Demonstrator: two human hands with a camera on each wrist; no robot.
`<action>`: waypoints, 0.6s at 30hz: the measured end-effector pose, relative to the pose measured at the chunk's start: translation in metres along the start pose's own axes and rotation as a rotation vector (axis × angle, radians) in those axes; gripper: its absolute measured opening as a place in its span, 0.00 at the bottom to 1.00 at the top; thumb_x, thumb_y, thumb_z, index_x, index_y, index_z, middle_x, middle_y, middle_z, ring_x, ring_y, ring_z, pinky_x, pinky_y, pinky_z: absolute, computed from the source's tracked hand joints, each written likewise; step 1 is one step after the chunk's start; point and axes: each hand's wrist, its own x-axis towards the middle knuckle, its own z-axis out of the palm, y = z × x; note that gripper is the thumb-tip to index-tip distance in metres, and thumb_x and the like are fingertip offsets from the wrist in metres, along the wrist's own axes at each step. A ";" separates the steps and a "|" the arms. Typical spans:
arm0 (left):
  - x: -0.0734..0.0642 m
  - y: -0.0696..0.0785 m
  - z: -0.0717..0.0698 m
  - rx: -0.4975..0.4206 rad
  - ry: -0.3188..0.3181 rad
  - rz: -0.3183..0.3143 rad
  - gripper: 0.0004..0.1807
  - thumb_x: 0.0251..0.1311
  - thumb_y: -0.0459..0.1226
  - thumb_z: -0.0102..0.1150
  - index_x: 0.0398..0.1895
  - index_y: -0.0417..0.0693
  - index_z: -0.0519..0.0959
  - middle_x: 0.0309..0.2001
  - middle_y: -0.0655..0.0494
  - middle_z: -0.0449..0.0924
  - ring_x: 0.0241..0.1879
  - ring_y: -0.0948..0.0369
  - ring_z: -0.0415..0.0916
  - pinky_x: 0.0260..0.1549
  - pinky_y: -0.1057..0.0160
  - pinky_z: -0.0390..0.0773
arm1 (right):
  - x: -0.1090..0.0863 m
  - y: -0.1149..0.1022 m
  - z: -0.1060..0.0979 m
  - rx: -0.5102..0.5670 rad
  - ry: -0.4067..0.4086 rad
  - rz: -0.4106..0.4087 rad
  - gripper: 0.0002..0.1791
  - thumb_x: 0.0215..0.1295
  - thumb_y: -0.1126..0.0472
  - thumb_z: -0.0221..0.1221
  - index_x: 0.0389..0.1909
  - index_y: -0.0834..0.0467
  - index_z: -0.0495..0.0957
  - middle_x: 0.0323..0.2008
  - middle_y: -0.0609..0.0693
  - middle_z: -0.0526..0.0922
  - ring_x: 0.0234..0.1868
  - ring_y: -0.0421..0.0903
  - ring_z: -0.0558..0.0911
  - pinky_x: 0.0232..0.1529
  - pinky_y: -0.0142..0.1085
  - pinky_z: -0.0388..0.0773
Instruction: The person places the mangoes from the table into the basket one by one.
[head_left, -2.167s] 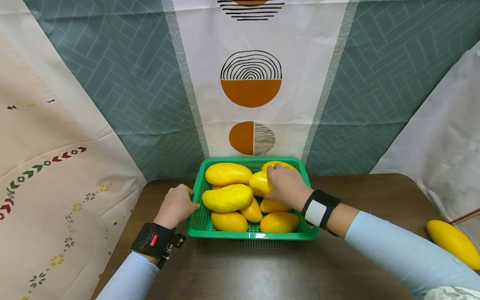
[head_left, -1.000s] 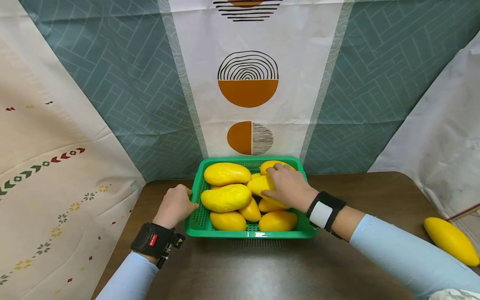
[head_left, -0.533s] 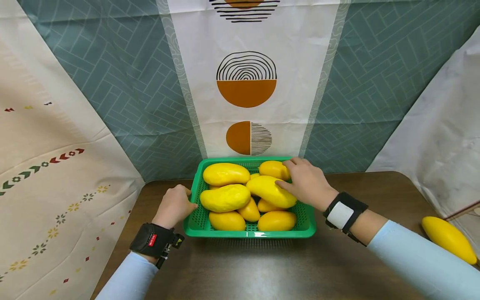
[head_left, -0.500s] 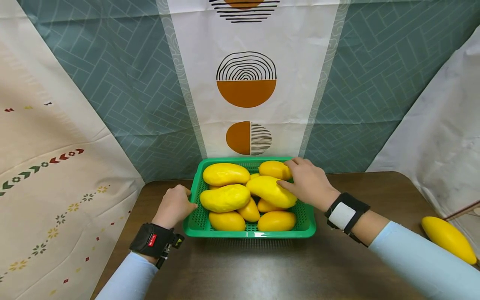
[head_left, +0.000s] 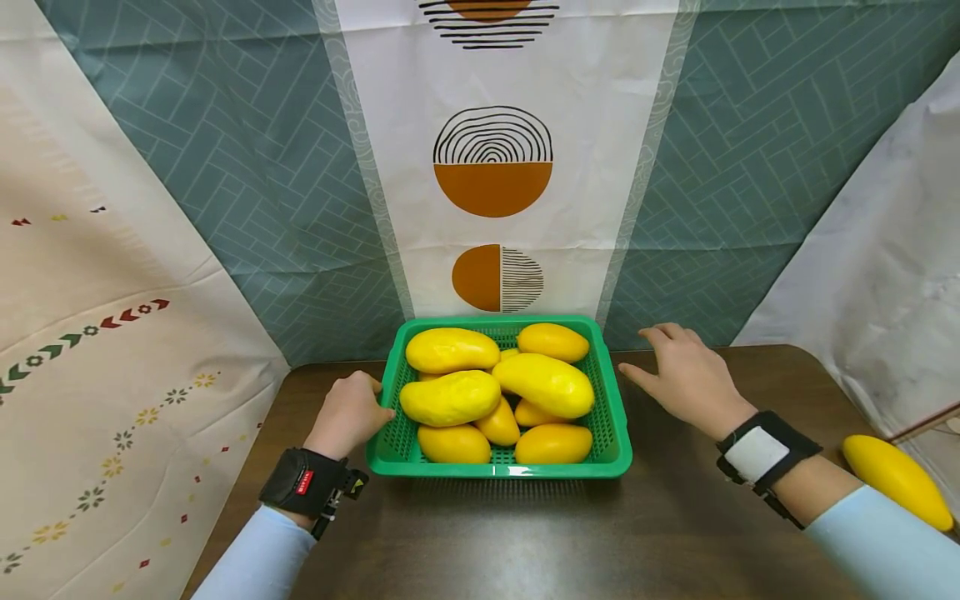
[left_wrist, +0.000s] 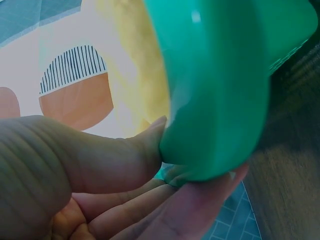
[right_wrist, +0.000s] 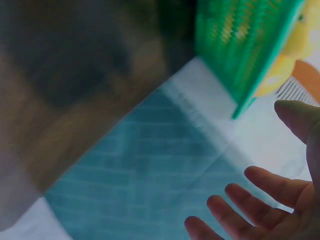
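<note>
A green plastic basket holds several yellow mangoes, piled in two layers. My left hand pinches its left rim; in the left wrist view the thumb lies on the inner side and the fingers reach under the rim. To the right of the basket, apart from it, my right hand is spread with nothing in it, its fingers loosely extended in the right wrist view. The mango lies on top of the pile at the right, with another mango behind it.
One more mango lies at the far right, by the edge of the brown table. A patterned cloth hangs right behind the basket, and a cream cloth hangs along the left side.
My right hand has laid the mango down on the right of the pile, let go of it and moved right, out of the basket. The left hand stays at the rim.
</note>
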 end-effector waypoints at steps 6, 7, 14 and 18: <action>0.001 0.000 0.001 0.001 -0.009 -0.008 0.21 0.51 0.37 0.66 0.45 0.32 0.76 0.29 0.50 0.74 0.24 0.61 0.73 0.20 0.66 0.76 | -0.030 0.039 0.004 -0.010 0.014 0.084 0.42 0.57 0.32 0.54 0.54 0.68 0.71 0.52 0.67 0.69 0.50 0.65 0.69 0.38 0.59 0.72; 0.001 0.000 0.001 0.001 -0.011 -0.007 0.21 0.51 0.38 0.66 0.45 0.32 0.76 0.29 0.50 0.74 0.24 0.61 0.73 0.20 0.66 0.76 | -0.035 0.045 0.006 -0.011 0.019 0.098 0.42 0.57 0.34 0.56 0.54 0.68 0.71 0.52 0.67 0.69 0.49 0.66 0.69 0.38 0.59 0.72; 0.001 0.000 0.001 0.013 -0.004 0.004 0.22 0.50 0.38 0.67 0.46 0.32 0.76 0.31 0.49 0.75 0.25 0.61 0.73 0.20 0.66 0.76 | -0.071 0.087 0.014 -0.052 0.037 0.195 0.41 0.53 0.37 0.61 0.53 0.68 0.70 0.52 0.70 0.67 0.49 0.70 0.66 0.45 0.67 0.61; 0.000 0.000 -0.001 0.012 -0.005 0.006 0.23 0.50 0.38 0.67 0.47 0.31 0.75 0.32 0.47 0.75 0.26 0.60 0.74 0.21 0.66 0.76 | -0.085 0.108 0.013 -0.062 0.006 0.288 0.48 0.50 0.30 0.59 0.54 0.69 0.68 0.53 0.72 0.65 0.51 0.72 0.61 0.48 0.70 0.51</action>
